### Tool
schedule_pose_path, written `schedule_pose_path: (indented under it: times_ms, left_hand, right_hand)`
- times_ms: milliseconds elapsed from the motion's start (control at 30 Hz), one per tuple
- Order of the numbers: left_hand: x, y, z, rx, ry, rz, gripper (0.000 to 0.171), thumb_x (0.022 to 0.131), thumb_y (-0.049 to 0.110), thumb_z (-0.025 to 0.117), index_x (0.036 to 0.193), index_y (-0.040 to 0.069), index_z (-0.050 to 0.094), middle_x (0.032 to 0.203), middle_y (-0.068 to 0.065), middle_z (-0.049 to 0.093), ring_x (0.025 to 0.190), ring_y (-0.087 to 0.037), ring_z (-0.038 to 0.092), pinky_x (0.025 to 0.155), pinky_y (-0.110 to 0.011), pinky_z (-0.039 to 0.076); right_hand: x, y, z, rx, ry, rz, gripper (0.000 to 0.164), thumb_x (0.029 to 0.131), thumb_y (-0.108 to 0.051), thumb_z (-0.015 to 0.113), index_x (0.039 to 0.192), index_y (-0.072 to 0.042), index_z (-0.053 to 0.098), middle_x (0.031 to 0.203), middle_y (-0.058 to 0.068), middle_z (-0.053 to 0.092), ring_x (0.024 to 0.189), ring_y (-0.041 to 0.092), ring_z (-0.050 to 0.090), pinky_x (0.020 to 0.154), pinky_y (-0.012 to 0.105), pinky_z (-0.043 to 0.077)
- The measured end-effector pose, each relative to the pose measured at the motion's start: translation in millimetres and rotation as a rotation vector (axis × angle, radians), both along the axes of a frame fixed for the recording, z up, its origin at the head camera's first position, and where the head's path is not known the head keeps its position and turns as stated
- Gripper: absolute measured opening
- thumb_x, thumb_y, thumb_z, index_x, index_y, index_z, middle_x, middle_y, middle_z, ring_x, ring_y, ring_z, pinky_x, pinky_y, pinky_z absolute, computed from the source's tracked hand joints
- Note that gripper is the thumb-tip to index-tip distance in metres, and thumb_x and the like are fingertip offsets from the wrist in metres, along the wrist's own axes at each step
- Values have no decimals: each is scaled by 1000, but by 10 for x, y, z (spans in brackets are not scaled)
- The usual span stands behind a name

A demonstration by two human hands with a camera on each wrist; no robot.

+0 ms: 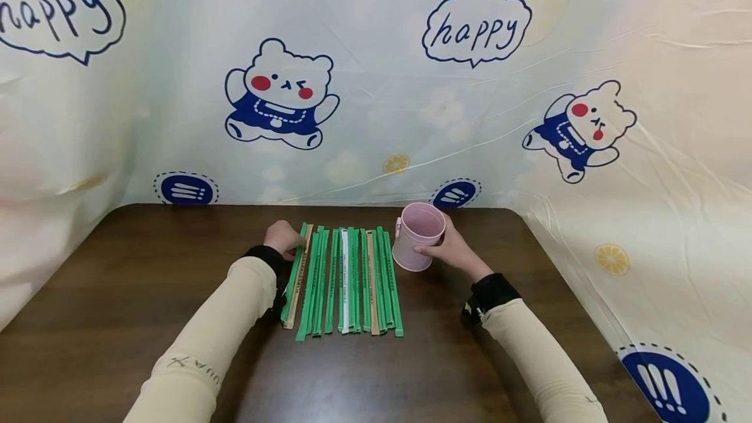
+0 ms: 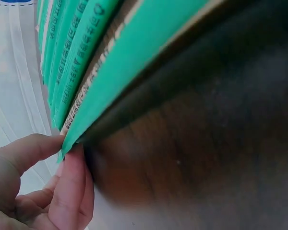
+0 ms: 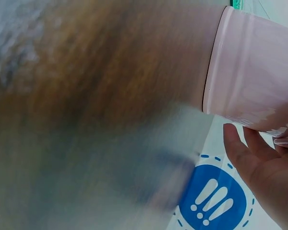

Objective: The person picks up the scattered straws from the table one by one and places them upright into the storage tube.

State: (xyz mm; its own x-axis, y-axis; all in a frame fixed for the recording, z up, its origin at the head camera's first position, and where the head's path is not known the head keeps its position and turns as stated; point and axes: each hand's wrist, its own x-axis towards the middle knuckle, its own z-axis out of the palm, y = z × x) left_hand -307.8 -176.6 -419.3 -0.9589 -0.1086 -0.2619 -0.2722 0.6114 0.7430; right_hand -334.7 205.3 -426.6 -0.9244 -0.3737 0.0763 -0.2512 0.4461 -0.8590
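A row of long, thin paper-wrapped straws point(image 1: 333, 279) lies side by side on the table, mostly green, with a white one point(image 1: 344, 279) and two brown ones point(image 1: 372, 279) among them. At the row's left end, my left hand point(image 1: 282, 238) pinches the far tip of the outermost green straw point(image 2: 134, 62) between thumb and fingers; the left wrist view shows that tip in the grip. To the right of the row is a pink cup point(image 1: 405, 247) with a small side handle, upright. My right hand point(image 1: 451, 250) holds it round its right side, some fingers hidden behind it.
The dark wooden table point(image 1: 470, 358) has rounded far corners. Behind and beside it hangs a pale cloth point(image 1: 376, 96) printed with bears and speech bubbles. Table surface shows in front of the straws and on both sides.
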Motion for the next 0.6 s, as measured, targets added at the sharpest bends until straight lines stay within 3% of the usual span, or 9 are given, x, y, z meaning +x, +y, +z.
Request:
schedule_pose_path:
  times_ms: [367,600]
  left_hand:
    - [40,55,46,-3,-15,4,18,95,5,64,101,-11,64,85,-15,58,62,-17,63,61,-32,63]
    - [28,-44,158,22,-24,21,30,96,5,62,117,-16,61,106,-26,61,86,-34,72,71,-36,65]
  right_hand:
    - [-4,5,-8,-9,0,0,99,87,-13,81,159,-6,14,159,23,32,143,42,39,124,63,32]
    - [2,-5,-7,-5,7,-3,98,87,-12,81,159,-5,14,158,24,32,143,41,40,124,62,32]
